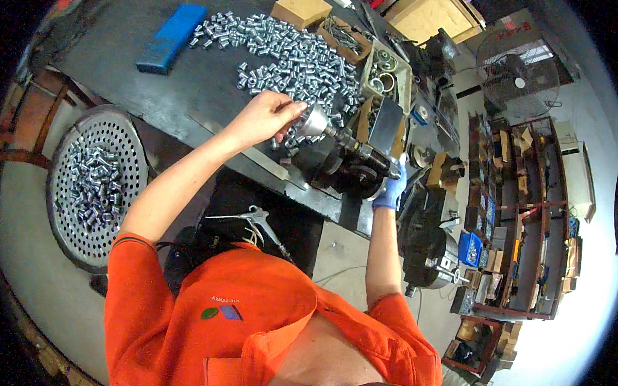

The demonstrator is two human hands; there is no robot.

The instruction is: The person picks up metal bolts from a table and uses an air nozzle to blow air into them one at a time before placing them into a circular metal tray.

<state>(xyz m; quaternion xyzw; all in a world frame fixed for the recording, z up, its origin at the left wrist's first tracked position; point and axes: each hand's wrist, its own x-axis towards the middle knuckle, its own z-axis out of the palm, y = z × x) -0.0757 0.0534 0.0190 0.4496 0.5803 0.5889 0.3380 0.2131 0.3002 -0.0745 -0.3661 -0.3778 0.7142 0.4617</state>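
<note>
My bare left hand (265, 118) is at the open face of a silver chuck (312, 122), thumb and fingers pinched together. Whatever sits between those fingertips is too small and hidden to name. The chuck is on the left end of a dark small bench lathe (357, 166) at the table's near edge. At the lathe's right end is my right hand (391, 190), in a blue glove, touching the machine; its fingers are mostly hidden. Beyond the chuck, a wide heap of small shiny metal sleeves (296, 60) is spread over the dark tabletop (109, 63).
A perforated round metal stool (135, 143) at left bears more sleeves. A blue block (171, 38) and cardboard box (302, 9) lie on the table. A tray of rings (402, 84) stands behind the lathe. An air blow gun (260, 222) hangs in front; a fan (518, 81) is at right.
</note>
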